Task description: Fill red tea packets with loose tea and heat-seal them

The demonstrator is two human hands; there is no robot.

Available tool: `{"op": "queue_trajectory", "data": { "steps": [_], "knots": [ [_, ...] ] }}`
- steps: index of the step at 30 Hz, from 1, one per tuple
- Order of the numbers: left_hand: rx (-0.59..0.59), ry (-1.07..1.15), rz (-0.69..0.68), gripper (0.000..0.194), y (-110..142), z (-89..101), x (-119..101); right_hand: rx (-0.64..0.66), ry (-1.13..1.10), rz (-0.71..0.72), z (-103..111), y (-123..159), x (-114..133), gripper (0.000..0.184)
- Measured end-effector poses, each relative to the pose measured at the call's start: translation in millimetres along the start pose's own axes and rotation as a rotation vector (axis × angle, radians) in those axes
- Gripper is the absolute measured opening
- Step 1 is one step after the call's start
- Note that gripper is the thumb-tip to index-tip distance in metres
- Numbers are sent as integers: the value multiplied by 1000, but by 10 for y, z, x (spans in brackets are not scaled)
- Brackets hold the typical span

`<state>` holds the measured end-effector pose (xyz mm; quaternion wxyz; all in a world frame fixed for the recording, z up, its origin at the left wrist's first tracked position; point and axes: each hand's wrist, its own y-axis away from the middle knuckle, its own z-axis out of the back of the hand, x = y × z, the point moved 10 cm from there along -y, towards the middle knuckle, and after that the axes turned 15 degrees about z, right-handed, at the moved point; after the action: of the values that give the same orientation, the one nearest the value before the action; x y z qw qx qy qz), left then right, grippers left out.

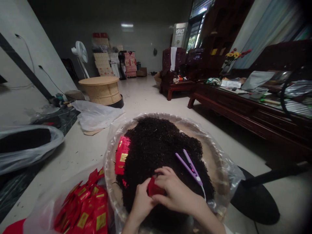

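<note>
Left hand (142, 202): closed, pinching the red packet (153, 187) from the near side, above the tea.
Right hand (177, 191): fingers curled over the same packet from the other side; I judge the two-handed pinch is there to hold it steady.
Dark loose tea (156, 151): heaped directly beneath both hands, on a round woven tray (110, 172) lined with clear plastic (234, 172). I take the liner to be there to contain stray leaves.
Purple iron (188, 165): lying on the heap just beside the right hand, its cord trailing over the tray; in my judgement, kept there for easy reach.
Second packet (122, 154): resting on the tea's left edge.
Packet pile (84, 211): in a clear bag (41, 208) beside the tray, within the left hand's reach.
</note>
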<state>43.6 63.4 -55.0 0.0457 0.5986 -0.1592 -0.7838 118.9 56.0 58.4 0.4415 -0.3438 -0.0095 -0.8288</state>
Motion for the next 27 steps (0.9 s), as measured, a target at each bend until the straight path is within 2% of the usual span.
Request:
{"op": "queue_trajectory", "data": {
  "steps": [2,4,7,9,12,14,18,21,25,27],
  "knots": [
    [6,-12,-11,32,8,-27,-14,35,-27,20,-57,-8,10,2],
    [-6,-15,11,30,9,-30,13,5,-46,41,-38,9,-6,5],
    [-56,-6,95,31,3,10,95,-164,-24,-4,133,96,-115,9],
    [-41,40,118,34,4,-4,102,-242,37,-47,224,158,-171,9],
    [30,114,78,38,17,-75,25,-183,123,-65,182,162,-176,29],
    [20,116,75,36,26,-77,4,-112,145,-87,112,150,-197,34],
    [-19,107,114,29,38,-48,34,-46,135,-130,35,164,-266,22],
    [-4,113,113,29,40,-59,31,-82,113,-91,69,160,-239,17],
    [21,113,103,31,45,-95,5,-75,105,-71,80,134,-211,30],
    [13,93,108,28,52,-99,7,-17,79,-118,20,138,-266,24]
  ]
}}
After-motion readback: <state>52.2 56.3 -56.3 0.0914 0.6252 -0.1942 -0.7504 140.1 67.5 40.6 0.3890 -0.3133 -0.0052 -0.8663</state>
